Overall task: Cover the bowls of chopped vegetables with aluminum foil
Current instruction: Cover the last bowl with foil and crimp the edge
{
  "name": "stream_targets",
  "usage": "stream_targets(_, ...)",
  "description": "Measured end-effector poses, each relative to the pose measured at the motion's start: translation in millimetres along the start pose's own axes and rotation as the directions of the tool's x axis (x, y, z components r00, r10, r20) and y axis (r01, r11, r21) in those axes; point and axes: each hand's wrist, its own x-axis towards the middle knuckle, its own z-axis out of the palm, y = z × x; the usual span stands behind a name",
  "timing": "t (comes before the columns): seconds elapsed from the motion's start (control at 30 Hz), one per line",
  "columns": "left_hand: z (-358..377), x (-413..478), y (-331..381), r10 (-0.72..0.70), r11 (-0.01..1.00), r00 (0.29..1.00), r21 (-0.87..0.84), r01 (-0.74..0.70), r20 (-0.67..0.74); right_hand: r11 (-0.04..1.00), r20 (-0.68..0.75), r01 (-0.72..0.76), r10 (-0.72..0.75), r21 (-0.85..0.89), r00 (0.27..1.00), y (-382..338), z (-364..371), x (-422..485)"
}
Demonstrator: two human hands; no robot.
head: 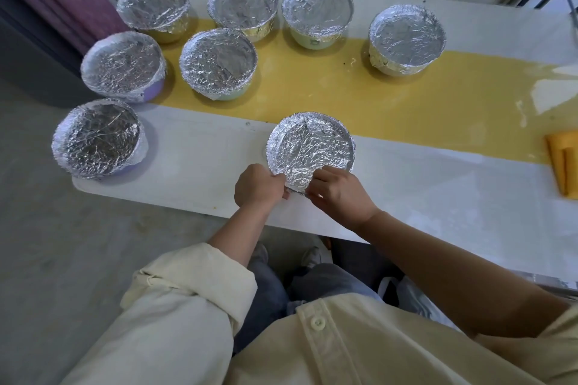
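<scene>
I sit at a white table (438, 184) crossed by a yellow strip (391, 94). The bowl in front of me (311, 147) stands upright just on my side of the strip, touching its near edge. Its round mouth faces up and, being round, it has no long axis. Crinkled foil (297, 186) covers the whole top and folds down over the rim.

Seven more foil-covered bowls stand farther off. A lone bowl (406, 37) sits on the strip's far edge, well apart from the others. Five bowls (218, 61) cluster at the strip's left end. A corner bowl (95, 137) sits on my side of the strip, at the table's left edge. A folded orange cloth (563, 166) lies at the right edge of the view, just below the strip. Nothing stands between me and my bowl.

My left hand (258, 186) is curled, its fingers pinching the foil at the bowl's near rim. My right hand (339, 194), just beside it, pinches the same folded edge between thumb and fingers.
</scene>
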Motion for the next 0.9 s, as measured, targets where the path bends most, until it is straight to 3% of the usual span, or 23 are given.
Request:
stream_targets(0.13,5.7,-2.7,-4.1,-0.074,0.969,0.997,-0.238,0.071,-0.007,1.0,-0.003,-0.011,0.011,-0.009,1.0,-0.9,6.9,3.3)
stream_targets(0.23,14.3,-8.2,-0.6,-0.158,0.893,0.977,-0.402,0.202,0.14,1.0,-0.009,-0.009,0.009,-0.011,1.0,-5.0,8.1,5.5)
stream_targets(0.3,19.3,-10.7,4.6,-0.17,0.849,0.971,-0.475,0.23,0.167,1.0,-0.009,-0.002,0.002,-0.01,1.0,-7.5,8.8,7.2)
stream_targets(0.43,21.8,-8.6,6.1,-0.166,0.856,0.978,-0.474,0.206,0.126,1.0,-0.021,-0.01,0.01,0.004,1.0,-7.1,9.9,7.9)
stream_targets(0.6,20.7,-13.5,9.6,-0.19,0.779,0.928,-0.527,0.341,0.32,0.999,-0.023,-0.036,0.037,0.009,0.999,-9.0,10.9,6.9)
stream_targets(0.77,21.3,-10.4,12.0,-0.196,0.774,0.928,-0.531,0.345,0.318,0.998,-0.021,-0.058,0.059,0.034,0.998,-9.6,12.3,8.6)
stream_targets(0.9,17.0,-10.1,11.5,-0.197,0.765,0.888,-0.501,0.404,0.415,0.997,-0.031,-0.066,0.068,0.05,0.997,-10.9,10.7,9.5)
